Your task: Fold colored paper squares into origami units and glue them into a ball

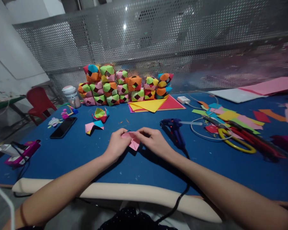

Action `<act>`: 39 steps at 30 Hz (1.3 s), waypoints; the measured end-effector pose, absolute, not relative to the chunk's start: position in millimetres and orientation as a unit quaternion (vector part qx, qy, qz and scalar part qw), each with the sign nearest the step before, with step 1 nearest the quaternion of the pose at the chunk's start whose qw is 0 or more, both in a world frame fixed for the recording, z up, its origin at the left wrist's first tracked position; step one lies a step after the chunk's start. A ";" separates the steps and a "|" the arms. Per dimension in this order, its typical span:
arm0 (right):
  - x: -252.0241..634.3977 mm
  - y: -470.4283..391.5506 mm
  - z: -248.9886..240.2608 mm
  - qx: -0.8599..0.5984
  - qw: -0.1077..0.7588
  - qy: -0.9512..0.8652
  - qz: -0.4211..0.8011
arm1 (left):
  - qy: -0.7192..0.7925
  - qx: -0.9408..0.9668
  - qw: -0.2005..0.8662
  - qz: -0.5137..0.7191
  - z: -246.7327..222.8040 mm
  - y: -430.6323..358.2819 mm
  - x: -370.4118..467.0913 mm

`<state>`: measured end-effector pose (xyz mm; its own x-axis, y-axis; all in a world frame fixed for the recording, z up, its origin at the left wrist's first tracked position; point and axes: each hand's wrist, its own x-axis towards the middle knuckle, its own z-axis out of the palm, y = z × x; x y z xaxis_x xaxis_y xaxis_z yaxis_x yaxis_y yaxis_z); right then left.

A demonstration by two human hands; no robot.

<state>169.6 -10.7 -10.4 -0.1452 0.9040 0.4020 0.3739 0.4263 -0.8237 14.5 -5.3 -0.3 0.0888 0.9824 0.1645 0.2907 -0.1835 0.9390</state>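
A small folded piece of pink paper [134,142] is held between both hands above the blue table. My left hand [118,143] pinches its left side, and my right hand [152,140] grips its upper right side with thumb and fingers. Left of my hands lies a folded pink, yellow and blue paper piece [93,126], with a partly assembled multicoloured paper shape [100,114] behind it. To the right, a blue glue gun [176,131] lies on its side.
Stacked paper shapes [110,88] stand at the back, with yellow and red sheets [158,104] before them. A phone [63,127], bottle [72,95] and purple power strip [24,155] are left. Paper scraps [232,116] and yellow-handled scissors [237,143] lie right.
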 end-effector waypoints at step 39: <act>166.2 -9.5 -15.7 -0.472 0.470 -0.692 0.279 | 0.477 0.622 0.433 0.445 -3.2 -8.7 17.6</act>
